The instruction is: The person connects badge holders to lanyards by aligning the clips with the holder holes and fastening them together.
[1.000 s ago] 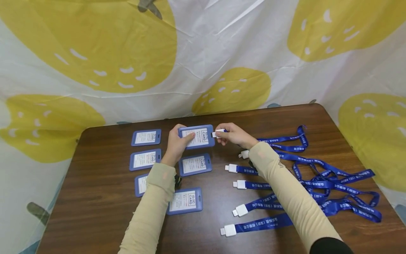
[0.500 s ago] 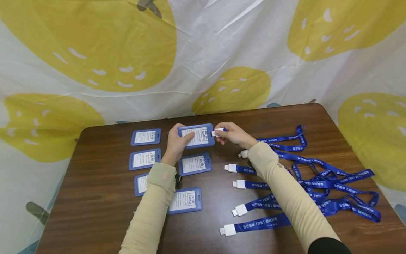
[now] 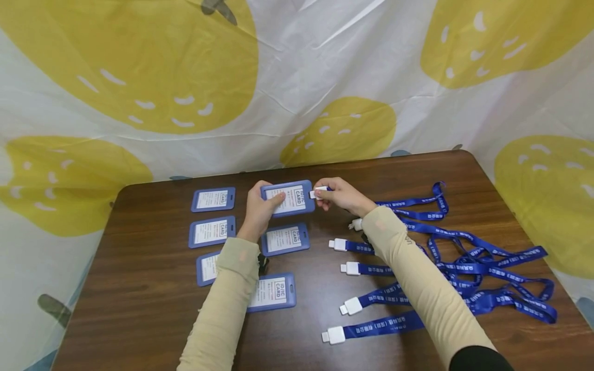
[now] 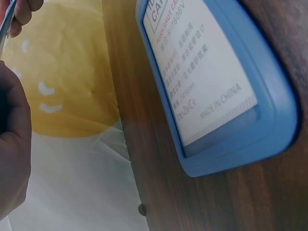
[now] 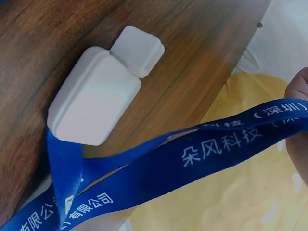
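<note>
My left hand [image 3: 259,212] grips a blue ID card holder [image 3: 297,200] above the table, thumb across its front. The holder lies sideways, its slotted end to the right. At that end my right hand [image 3: 342,196] pinches the white clip [image 3: 318,193] of a blue lanyard. Whether the clip's tip sits in the slot or only beside it, I cannot tell. In the right wrist view the lanyard strap [image 5: 216,149] trails from the right hand [image 5: 297,144]. At the edge of the left wrist view the left hand [image 4: 13,144] shows in part.
Several other card holders [image 3: 212,232] lie flat on the brown table [image 3: 139,288] at the left. To the right, several blue lanyards with white clips [image 3: 340,245] are spread out, straps tangled [image 3: 473,257]. A fruit-print cloth [image 3: 209,149] hangs behind the table.
</note>
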`<state>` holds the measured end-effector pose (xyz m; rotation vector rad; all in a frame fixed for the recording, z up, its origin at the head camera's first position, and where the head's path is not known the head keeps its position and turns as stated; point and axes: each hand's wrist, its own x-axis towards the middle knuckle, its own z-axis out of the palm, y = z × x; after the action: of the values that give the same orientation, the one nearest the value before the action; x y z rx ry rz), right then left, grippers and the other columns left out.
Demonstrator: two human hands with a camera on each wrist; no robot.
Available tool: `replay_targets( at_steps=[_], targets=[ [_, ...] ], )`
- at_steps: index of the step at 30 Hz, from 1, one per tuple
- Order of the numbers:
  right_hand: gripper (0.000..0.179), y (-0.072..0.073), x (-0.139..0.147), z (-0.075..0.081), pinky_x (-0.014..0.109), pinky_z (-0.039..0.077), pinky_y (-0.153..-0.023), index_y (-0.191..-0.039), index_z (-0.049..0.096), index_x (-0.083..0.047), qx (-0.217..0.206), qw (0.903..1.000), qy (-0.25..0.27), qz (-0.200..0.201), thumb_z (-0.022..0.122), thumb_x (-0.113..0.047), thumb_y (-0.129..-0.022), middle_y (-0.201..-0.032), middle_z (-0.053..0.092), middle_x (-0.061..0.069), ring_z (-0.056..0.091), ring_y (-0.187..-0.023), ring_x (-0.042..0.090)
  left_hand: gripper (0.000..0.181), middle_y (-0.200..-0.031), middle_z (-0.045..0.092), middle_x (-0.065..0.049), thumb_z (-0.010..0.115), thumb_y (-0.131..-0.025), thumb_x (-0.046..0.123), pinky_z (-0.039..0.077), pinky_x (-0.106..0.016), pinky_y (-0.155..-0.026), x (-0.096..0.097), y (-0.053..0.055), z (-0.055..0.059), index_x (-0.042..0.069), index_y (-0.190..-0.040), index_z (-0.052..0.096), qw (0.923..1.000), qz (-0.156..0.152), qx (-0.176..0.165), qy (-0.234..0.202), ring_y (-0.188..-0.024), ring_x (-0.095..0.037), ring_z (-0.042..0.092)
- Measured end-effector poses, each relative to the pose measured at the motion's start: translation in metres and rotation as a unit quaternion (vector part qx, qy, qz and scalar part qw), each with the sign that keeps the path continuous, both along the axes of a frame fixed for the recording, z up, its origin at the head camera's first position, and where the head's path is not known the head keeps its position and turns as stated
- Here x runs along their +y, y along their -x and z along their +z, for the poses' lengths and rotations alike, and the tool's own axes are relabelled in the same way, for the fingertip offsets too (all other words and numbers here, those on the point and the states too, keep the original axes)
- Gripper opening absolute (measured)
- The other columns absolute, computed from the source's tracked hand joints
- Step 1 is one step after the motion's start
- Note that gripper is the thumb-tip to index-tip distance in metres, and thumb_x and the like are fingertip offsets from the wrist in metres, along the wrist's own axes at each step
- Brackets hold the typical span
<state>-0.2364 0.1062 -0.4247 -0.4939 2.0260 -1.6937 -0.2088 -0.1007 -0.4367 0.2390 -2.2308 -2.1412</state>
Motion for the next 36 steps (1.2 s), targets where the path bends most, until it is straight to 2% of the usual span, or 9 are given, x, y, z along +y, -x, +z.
replay_targets(
  at_steps=[4, 8, 16, 23, 29, 33, 36],
  targets=[
    [0.012, 0.0008, 0.0011, -0.0013, 0.029, 0.045, -0.055, -0.089, 0.052, 0.009, -0.007, 1.0, 0.003, 0.001, 0.046, 0.0, -0.093, -0.071, 0.051, 0.023, 0.05, -0.055, 0.012, 0.022, -0.081, 0.052, -0.007, 0.064, -0.077, -0.008, 0.044, -0.019, -0.058, 0.0012, -0.0008, 0.0001, -0.003, -0.093, 0.05, 1.0, -0.003, -0.001, -0.001, -0.065, -0.01, 0.052],
    [0.012, 0.0004, 0.0026, -0.002, 0.028, 0.045, -0.054, -0.089, 0.052, 0.008, -0.009, 0.9999, 0.004, 0.005, 0.046, -0.001, -0.093, -0.072, 0.051, 0.025, 0.05, -0.055, 0.013, 0.021, -0.081, 0.052, -0.007, 0.063, -0.078, -0.008, 0.044, -0.019, -0.057, 0.0025, -0.0016, -0.0002, -0.003, -0.093, 0.049, 1.0, -0.006, -0.001, -0.004, -0.064, -0.01, 0.052],
    [0.012, -0.0011, 0.0017, -0.0027, 0.03, 0.045, -0.055, -0.09, 0.052, 0.008, -0.009, 0.9999, 0.002, 0.005, 0.045, -0.001, -0.093, -0.071, 0.052, 0.023, 0.05, -0.055, 0.012, 0.021, -0.081, 0.052, -0.007, 0.063, -0.078, -0.008, 0.044, -0.018, -0.057, 0.0032, -0.0043, 0.001, -0.003, -0.092, 0.049, 1.0, -0.002, 0.0, 0.002, -0.064, -0.01, 0.052],
    [0.011, -0.0017, 0.0006, -0.0045, 0.027, 0.045, -0.053, -0.091, 0.051, 0.01, 0.0, 1.0, 0.002, 0.009, 0.046, 0.001, -0.092, -0.064, 0.053, 0.008, 0.05, -0.053, 0.011, 0.02, -0.082, 0.051, -0.007, 0.064, -0.078, -0.007, 0.042, -0.019, -0.058, 0.0037, -0.0058, 0.0011, -0.002, -0.091, 0.05, 0.9999, 0.0, -0.005, 0.016, -0.065, -0.01, 0.051],
    [0.012, -0.0016, 0.0, -0.0057, 0.031, 0.045, -0.054, -0.092, 0.052, 0.01, 0.005, 0.9999, -0.006, 0.009, 0.046, -0.001, -0.092, -0.066, 0.053, 0.01, 0.05, -0.054, 0.012, 0.02, -0.083, 0.051, -0.008, 0.064, -0.078, -0.006, 0.042, -0.02, -0.06, 0.003, -0.0057, 0.001, -0.001, -0.091, 0.05, 0.9997, -0.002, -0.005, 0.025, -0.067, -0.011, 0.051],
    [0.012, -0.0009, 0.0002, -0.0057, 0.032, 0.046, -0.056, -0.092, 0.053, 0.008, 0.022, 0.9993, -0.027, 0.017, 0.048, -0.003, -0.092, -0.068, 0.054, 0.009, 0.051, -0.057, 0.014, 0.021, -0.084, 0.051, -0.007, 0.064, -0.078, -0.005, 0.042, -0.021, -0.061, 0.0009, -0.0055, 0.0, -0.002, -0.093, 0.05, 0.9996, -0.004, -0.012, 0.024, -0.068, -0.012, 0.05],
    [0.012, 0.0013, 0.0016, -0.0059, 0.031, 0.043, -0.054, -0.091, 0.054, 0.005, 0.056, 0.9965, -0.051, 0.033, 0.05, -0.006, -0.092, -0.066, 0.052, 0.005, 0.049, -0.058, 0.015, 0.021, -0.082, 0.051, -0.006, 0.065, -0.077, -0.005, 0.042, -0.02, -0.06, -0.0018, -0.0046, -0.0016, -0.002, -0.093, 0.051, 0.9997, -0.001, -0.013, 0.019, -0.067, -0.011, 0.05]
  ],
)
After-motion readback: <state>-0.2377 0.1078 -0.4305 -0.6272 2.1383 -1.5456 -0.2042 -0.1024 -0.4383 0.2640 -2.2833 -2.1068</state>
